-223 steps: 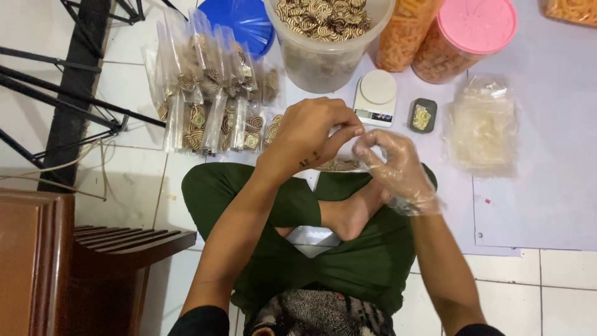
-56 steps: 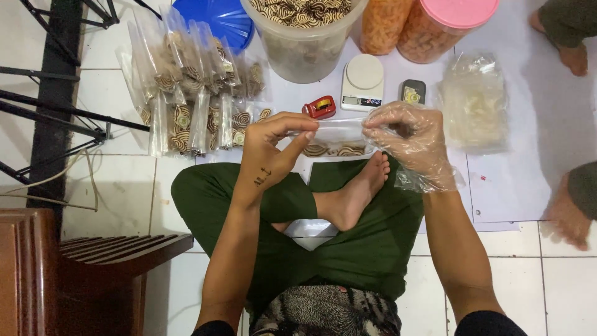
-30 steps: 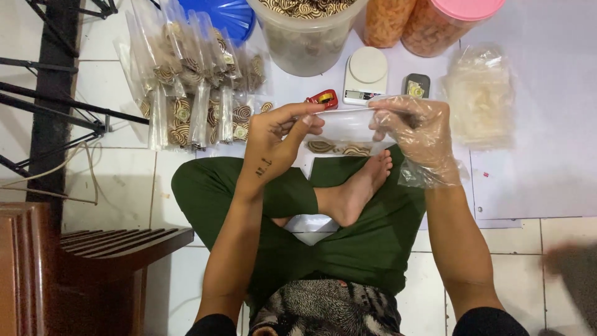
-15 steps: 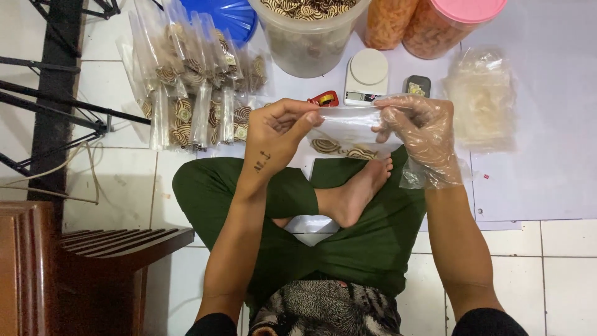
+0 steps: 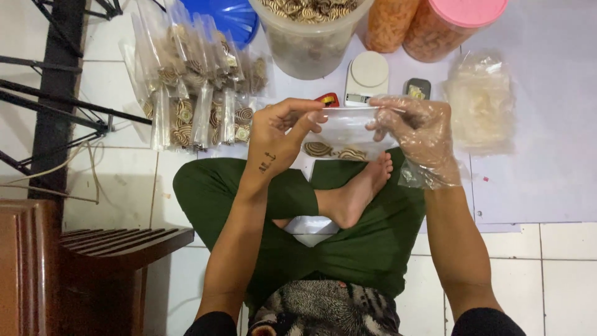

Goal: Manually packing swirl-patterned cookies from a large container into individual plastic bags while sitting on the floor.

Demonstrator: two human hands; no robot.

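I sit cross-legged on a tiled floor. My bare left hand (image 5: 283, 134) and my right hand (image 5: 420, 134), which wears a clear plastic glove, pinch the two top corners of a small clear plastic bag (image 5: 348, 127) and stretch its mouth flat between them. A few brown spiral-patterned biscuits (image 5: 334, 151) lie at the bag's bottom, just above my bare foot (image 5: 357, 193). Both hands hover over the white sheet in front of my knees.
A pile of filled biscuit bags (image 5: 199, 87) lies at the left. Behind stand a large tub of spiral biscuits (image 5: 311, 34), a blue lid (image 5: 233, 15), two jars of orange snacks (image 5: 444, 28), a small white scale (image 5: 367, 78), a red lighter (image 5: 328, 98) and a bundle of empty bags (image 5: 479, 99). Wooden furniture (image 5: 74, 267) is at lower left.
The bag has gone from being held close over my lap to being stretched flat by its top between both hands. Another person's feet, seen at the right earlier, are gone.
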